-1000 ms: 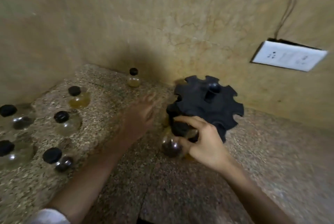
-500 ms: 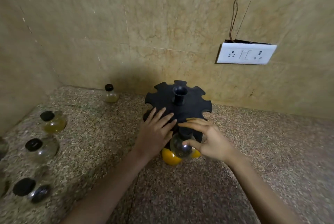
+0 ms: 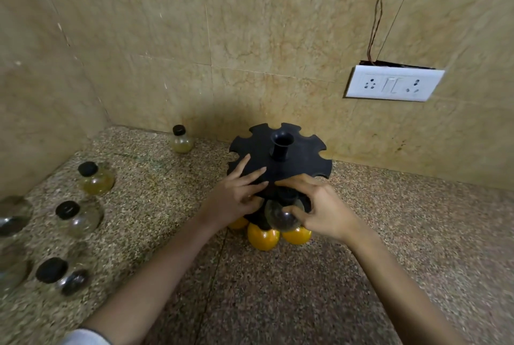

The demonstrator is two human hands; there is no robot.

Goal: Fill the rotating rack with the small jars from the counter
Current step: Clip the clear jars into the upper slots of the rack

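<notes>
**What you are not seeing clearly**

Your hands are covering the rack's (image 3: 281, 161) near edge, hiding the clear jar's (image 3: 281, 218) neck and its slot. Two jars (image 3: 12, 216) are running off the left edge. The yellow jars (image 3: 262, 236) are sitting half hidden under the rack.

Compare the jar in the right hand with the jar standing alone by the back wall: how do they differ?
The held jar is pinched by the right hand at the front of the rack; the wall jar stands free on the counter. The held jar looks clear and dark inside; the wall jar holds something pale yellow. The wall jar's black cap is in plain view; the held jar's top is tucked under the rack's disc. Both are small, round-bellied glass jars.
</notes>
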